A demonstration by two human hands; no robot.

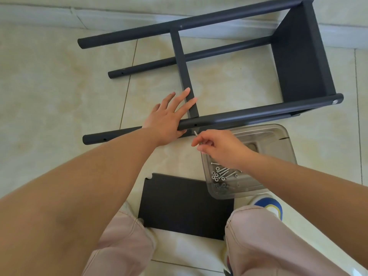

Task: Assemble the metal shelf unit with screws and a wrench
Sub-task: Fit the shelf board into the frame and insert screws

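- Glossy cream floor tiles (59,92) with faint marbling and thin dark grout lines.
- A pale tiled skirting (39,15) runs along the far edge.
- Soft daylight.

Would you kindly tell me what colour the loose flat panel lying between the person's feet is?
The loose panel is plain matte black, seen in the head view.

Shelf frame (219,76) on floor (49,96); screw tray (278,136) right, loose panel (185,206) nearest.

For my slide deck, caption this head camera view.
Left hand steadies the shelf frame while right hand brings a screw toward a post hole.
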